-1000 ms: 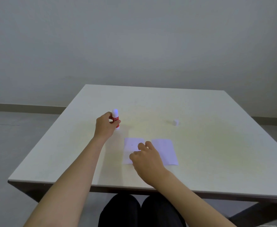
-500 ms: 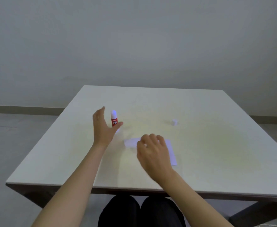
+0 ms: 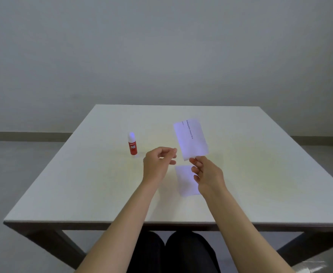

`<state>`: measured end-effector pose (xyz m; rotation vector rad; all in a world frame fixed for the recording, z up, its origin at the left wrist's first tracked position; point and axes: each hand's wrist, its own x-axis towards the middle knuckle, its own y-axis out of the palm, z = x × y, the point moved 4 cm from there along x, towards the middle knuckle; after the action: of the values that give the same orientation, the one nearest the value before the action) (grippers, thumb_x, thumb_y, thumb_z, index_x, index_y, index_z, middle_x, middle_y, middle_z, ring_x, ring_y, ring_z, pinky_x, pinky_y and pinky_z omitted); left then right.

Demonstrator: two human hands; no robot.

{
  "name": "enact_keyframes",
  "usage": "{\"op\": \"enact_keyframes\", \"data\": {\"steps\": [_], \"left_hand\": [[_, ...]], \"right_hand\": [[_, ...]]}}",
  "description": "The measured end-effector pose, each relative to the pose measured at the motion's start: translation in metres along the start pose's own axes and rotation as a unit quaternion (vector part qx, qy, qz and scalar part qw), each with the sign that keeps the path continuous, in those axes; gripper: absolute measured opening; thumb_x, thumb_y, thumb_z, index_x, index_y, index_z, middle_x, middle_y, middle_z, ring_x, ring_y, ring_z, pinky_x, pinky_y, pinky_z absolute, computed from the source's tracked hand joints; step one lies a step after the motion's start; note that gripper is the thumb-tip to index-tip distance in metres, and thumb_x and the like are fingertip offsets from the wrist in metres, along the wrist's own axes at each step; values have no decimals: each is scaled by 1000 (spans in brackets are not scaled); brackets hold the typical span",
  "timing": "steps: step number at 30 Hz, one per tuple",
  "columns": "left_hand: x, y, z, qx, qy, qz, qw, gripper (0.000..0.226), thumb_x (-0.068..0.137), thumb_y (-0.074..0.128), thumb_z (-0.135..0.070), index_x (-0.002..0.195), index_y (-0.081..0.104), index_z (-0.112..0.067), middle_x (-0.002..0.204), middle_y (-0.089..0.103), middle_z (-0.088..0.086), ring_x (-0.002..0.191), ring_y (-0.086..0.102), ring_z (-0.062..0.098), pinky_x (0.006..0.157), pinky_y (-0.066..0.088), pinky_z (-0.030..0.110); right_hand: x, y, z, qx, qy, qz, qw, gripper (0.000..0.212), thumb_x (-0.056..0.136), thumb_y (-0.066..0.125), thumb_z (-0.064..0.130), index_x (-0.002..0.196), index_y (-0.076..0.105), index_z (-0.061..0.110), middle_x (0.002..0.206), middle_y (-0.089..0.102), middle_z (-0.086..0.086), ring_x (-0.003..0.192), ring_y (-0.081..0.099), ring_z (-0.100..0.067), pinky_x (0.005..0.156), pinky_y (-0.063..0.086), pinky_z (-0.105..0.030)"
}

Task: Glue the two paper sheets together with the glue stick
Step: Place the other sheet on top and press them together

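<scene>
My right hand (image 3: 206, 173) pinches the lower edge of a white paper sheet (image 3: 191, 138) with a line of printed text and holds it upright above the table. A second white sheet (image 3: 185, 180) lies flat on the table (image 3: 83, 184) just below, partly hidden by that hand. My left hand (image 3: 158, 163) hovers to the left of the lifted sheet, fingers loosely curled, holding nothing. The red glue stick (image 3: 132, 143), uncapped with its white tip up, stands upright on the table left of my left hand.
The white table ends close to me at its front edge (image 3: 122, 222), with my legs below it. A grey wall stands behind the far edge. The small white cap seen before is hidden behind the lifted sheet.
My left hand let go of the glue stick, left standing on the table, and moved right. My right hand picked up the left sheet and raised it off the table.
</scene>
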<state>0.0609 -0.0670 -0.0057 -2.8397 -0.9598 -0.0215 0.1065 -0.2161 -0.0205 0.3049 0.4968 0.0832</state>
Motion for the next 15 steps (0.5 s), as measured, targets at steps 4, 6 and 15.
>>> {"op": "enact_keyframes", "data": {"steps": [4,6,15], "left_hand": [[-4,11,-5,-23,-10,-4,1000,9,83,67,-26,74,68,-26,76,73,-8,59,70,3,60,42,18],[-2,11,-9,-28,-5,-11,1000,13,83,67,-22,72,68,-26,75,72,-9,59,69,2,59,42,16],[4,5,-13,-16,-35,-9,999,14,81,65,-16,68,69,-21,74,74,-3,68,72,8,59,42,17]], "right_hand": [[-1,-5,-2,-10,-2,3,1000,8,83,60,15,76,63,13,63,73,5,48,47,-12,53,33,-22],[-1,-7,-2,-20,-7,6,1000,10,84,60,15,75,64,12,63,73,4,46,48,-11,53,33,-22],[-1,-17,17,-169,-92,75,979,20,84,67,33,87,65,14,81,67,1,54,51,-16,56,38,-25]]}}
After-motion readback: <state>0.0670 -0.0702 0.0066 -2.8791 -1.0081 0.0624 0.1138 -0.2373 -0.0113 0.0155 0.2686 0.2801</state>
